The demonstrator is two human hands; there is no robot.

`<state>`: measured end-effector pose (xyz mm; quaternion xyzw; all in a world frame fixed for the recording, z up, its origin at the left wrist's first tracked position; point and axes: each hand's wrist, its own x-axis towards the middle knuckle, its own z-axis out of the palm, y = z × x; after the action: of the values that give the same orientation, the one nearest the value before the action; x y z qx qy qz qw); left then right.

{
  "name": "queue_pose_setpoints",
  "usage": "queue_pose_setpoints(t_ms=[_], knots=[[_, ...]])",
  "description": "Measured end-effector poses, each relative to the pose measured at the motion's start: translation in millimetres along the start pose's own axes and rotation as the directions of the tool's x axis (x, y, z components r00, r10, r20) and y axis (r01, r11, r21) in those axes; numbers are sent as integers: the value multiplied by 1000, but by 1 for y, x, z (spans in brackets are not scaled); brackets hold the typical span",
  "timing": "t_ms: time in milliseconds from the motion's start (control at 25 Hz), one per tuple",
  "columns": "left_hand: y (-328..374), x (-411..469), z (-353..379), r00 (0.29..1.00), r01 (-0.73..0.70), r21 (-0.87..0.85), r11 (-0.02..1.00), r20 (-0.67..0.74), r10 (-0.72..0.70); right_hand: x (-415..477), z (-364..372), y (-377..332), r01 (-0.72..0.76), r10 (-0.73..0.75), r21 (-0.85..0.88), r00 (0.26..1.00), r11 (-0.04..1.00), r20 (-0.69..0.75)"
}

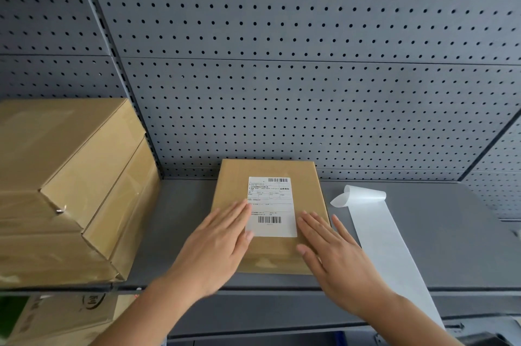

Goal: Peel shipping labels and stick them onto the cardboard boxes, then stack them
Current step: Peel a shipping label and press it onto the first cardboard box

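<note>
A flat cardboard box [267, 169] lies on the grey shelf [174, 210], near its middle. A white shipping label [271, 201] with barcodes is stuck on its top. My left hand [217, 247] lies flat on the box, fingers straight, fingertips on the label's left edge. My right hand [335, 255] lies flat too, fingertips at the label's right edge. A long strip of white backing paper [377, 232] runs along the shelf to the right of the box, its far end curled.
A stack of two larger cardboard boxes [70, 182] stands at the left of the shelf. A grey pegboard wall [310, 63] closes the back. Below the shelf at the left is another printed carton [56, 317].
</note>
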<state>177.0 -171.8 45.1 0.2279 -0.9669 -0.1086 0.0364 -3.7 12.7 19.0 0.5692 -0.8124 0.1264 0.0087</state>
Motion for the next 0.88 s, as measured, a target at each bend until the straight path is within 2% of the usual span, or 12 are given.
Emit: queue_pose_setpoints(t_ms=[120, 320, 520, 640, 720, 800, 840, 880], knots=[[0, 45, -8, 1000, -14, -2, 1000, -17, 14, 33, -7, -3, 9, -10, 41, 1000, 999, 11], [-7, 99, 3, 993, 14, 68, 998, 114, -22, 85, -1, -5, -23, 18, 49, 994, 999, 112], [-28, 95, 11, 995, 32, 64, 997, 93, -38, 85, 6, 20, -119, 112, 37, 982, 992, 151], [-40, 87, 9, 993, 89, 49, 995, 74, -92, 75, 4, 30, -180, 166, 92, 976, 979, 141], [-45, 76, 8, 989, 143, -17, 990, 44, -142, 70, 2, 30, -219, 201, 164, 972, 962, 120], [-47, 60, 9, 971, 234, -219, 947, 8, -238, 63, 1, 29, -297, 281, 309, 955, 904, 96], [-46, 50, 9, 949, 297, -359, 885, 14, -313, 58, 0, 27, -354, 337, 408, 934, 842, 114], [-45, 40, 9, 913, 374, -507, 777, 55, -404, 54, -1, 26, -411, 387, 517, 908, 751, 160]])
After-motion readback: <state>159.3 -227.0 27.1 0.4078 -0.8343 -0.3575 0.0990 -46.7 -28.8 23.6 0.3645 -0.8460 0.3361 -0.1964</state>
